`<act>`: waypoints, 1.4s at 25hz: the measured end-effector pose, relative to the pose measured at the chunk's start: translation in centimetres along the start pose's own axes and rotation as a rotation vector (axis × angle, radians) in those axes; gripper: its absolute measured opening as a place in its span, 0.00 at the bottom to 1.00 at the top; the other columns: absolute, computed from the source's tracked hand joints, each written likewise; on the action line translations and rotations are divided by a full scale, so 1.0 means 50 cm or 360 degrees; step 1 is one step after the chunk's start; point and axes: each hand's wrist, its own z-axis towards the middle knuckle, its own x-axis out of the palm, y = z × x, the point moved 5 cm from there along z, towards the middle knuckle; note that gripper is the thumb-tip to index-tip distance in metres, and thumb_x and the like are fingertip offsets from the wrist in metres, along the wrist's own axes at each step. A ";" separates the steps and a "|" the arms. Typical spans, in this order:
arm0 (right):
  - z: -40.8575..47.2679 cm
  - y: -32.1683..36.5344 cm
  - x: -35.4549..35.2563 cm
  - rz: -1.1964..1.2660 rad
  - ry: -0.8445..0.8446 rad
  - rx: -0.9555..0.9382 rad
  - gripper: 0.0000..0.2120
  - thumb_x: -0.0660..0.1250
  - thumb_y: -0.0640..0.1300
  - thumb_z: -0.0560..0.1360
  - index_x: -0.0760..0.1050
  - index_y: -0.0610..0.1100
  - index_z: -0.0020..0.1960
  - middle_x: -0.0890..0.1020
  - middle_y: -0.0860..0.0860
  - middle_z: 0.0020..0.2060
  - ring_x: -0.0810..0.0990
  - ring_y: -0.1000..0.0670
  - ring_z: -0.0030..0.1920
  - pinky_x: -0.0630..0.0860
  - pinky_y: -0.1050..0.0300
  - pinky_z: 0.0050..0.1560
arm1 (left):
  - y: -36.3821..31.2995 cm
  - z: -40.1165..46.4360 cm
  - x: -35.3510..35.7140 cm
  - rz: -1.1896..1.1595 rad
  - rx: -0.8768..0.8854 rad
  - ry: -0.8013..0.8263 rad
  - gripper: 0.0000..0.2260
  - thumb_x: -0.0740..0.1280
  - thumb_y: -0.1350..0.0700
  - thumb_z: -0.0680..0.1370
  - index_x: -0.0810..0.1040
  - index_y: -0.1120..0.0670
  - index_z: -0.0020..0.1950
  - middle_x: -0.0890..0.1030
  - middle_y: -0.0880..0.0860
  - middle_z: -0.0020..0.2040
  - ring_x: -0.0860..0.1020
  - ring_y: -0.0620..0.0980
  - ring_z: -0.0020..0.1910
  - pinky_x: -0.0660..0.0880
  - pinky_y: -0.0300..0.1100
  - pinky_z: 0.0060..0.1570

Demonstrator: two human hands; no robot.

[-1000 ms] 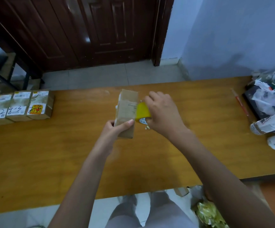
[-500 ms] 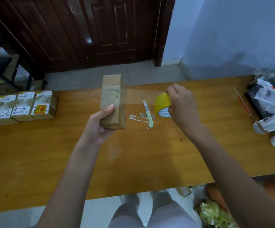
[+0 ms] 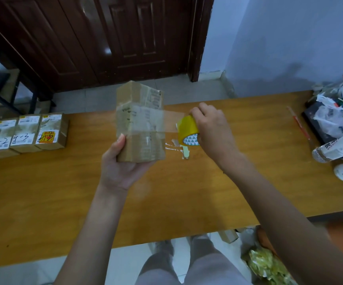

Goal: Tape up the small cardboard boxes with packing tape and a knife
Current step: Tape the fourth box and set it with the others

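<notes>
We grip box (image 3: 140,128) upright in left hand (image 3: 121,167); right hand (image 3: 211,130) clutches tape roll (image 3: 188,130), strip stretched onto box.

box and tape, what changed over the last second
The right hand pulled the tape roll away to the right, stretching clear tape from the box. The left hand lifted and turned the box. The knife, hidden before, shows on the table. The three boxes at left stayed put.

Upright cardboard box (image 3: 140,124) — clear tape band to yellow roll (image 3: 187,129).
</notes>
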 end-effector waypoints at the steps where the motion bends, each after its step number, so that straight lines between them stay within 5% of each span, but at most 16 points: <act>1: 0.000 0.005 -0.002 0.0008 -0.0004 -0.0001 0.20 0.64 0.23 0.66 0.76 0.38 0.54 0.77 0.45 0.46 0.75 0.45 0.44 0.71 0.51 0.42 | 0.006 0.001 0.003 -0.0078 -0.0017 0.0036 0.27 0.69 0.48 0.75 0.69 0.54 0.72 0.71 0.56 0.67 0.67 0.57 0.67 0.60 0.56 0.68; 8: -0.005 0.032 -0.001 -0.0020 0.0023 -0.0021 0.21 0.64 0.24 0.66 0.76 0.39 0.55 0.77 0.45 0.47 0.74 0.45 0.44 0.72 0.50 0.43 | 0.043 -0.005 0.027 -0.0276 -0.0070 0.0068 0.23 0.64 0.44 0.77 0.72 0.54 0.69 0.73 0.56 0.65 0.65 0.54 0.66 0.57 0.52 0.65; 14: -0.018 0.053 -0.001 0.0038 -0.0059 -0.0006 0.20 0.62 0.23 0.64 0.76 0.37 0.52 0.76 0.43 0.42 0.73 0.43 0.40 0.67 0.50 0.37 | 0.068 -0.013 0.007 -0.0452 -0.0259 0.0101 0.41 0.62 0.39 0.76 0.45 0.55 0.80 0.61 0.61 0.71 0.66 0.62 0.68 0.63 0.55 0.69; 16: -0.023 0.064 -0.006 0.0038 -0.0114 -0.0034 0.19 0.58 0.24 0.63 0.76 0.37 0.49 0.75 0.43 0.40 0.72 0.42 0.38 0.64 0.51 0.35 | 0.066 -0.018 -0.003 -0.0416 -0.0299 0.0064 0.35 0.57 0.39 0.79 0.52 0.56 0.79 0.65 0.63 0.71 0.65 0.64 0.70 0.59 0.59 0.72; 20: -0.040 0.076 -0.007 -0.0058 -0.0098 -0.0087 0.19 0.51 0.28 0.63 0.75 0.38 0.46 0.74 0.44 0.38 0.72 0.43 0.37 0.60 0.52 0.36 | 0.040 -0.020 -0.059 0.0045 -0.0174 -0.0500 0.19 0.55 0.49 0.80 0.75 0.56 0.64 0.79 0.57 0.61 0.77 0.55 0.58 0.75 0.48 0.55; 24: -0.054 0.078 0.008 -0.0196 0.0081 -0.0008 0.16 0.55 0.25 0.65 0.72 0.40 0.46 0.74 0.45 0.41 0.71 0.44 0.40 0.61 0.52 0.40 | -0.034 -0.037 -0.100 0.0991 0.0225 -0.1049 0.09 0.63 0.68 0.77 0.78 0.57 0.52 0.83 0.54 0.49 0.81 0.53 0.48 0.79 0.41 0.42; 27: -0.057 0.088 0.013 -0.0239 0.0163 0.0001 0.16 0.53 0.26 0.69 0.71 0.41 0.49 0.73 0.45 0.44 0.69 0.45 0.43 0.59 0.53 0.43 | -0.071 -0.042 -0.084 0.1385 0.0115 -0.1089 0.09 0.62 0.62 0.77 0.80 0.56 0.53 0.85 0.53 0.50 0.81 0.56 0.54 0.77 0.38 0.45; 28: -0.055 0.092 0.009 -0.0258 0.0161 -0.0009 0.15 0.52 0.27 0.70 0.71 0.41 0.49 0.73 0.45 0.45 0.71 0.44 0.44 0.59 0.52 0.43 | -0.067 -0.039 -0.076 0.1453 -0.0025 -0.1070 0.11 0.64 0.53 0.77 0.78 0.56 0.57 0.83 0.52 0.53 0.81 0.54 0.55 0.76 0.37 0.45; 31: -0.047 0.109 -0.006 -0.0356 0.0082 -0.0074 0.17 0.47 0.30 0.70 0.72 0.41 0.48 0.74 0.45 0.44 0.74 0.43 0.45 0.62 0.51 0.45 | -0.020 -0.022 -0.050 0.2028 -0.0390 -0.1025 0.46 0.75 0.33 0.62 0.62 0.51 0.73 0.70 0.46 0.65 0.74 0.42 0.59 0.76 0.39 0.50; 33: -0.040 0.120 -0.005 -0.0348 0.0096 -0.0100 0.13 0.53 0.30 0.70 0.73 0.41 0.47 0.75 0.45 0.43 0.75 0.43 0.43 0.63 0.52 0.45 | 0.017 -0.014 -0.055 0.2034 -0.0314 -0.1100 0.48 0.78 0.39 0.64 0.58 0.53 0.76 0.66 0.50 0.69 0.72 0.48 0.64 0.76 0.46 0.59; 35: -0.038 0.102 0.001 -0.0233 0.0140 -0.0114 0.10 0.64 0.33 0.68 0.74 0.42 0.48 0.76 0.46 0.44 0.75 0.44 0.43 0.64 0.54 0.43 | 0.036 -0.014 -0.066 0.1738 -0.0240 -0.1135 0.45 0.79 0.41 0.64 0.61 0.55 0.73 0.70 0.52 0.66 0.75 0.47 0.58 0.77 0.40 0.50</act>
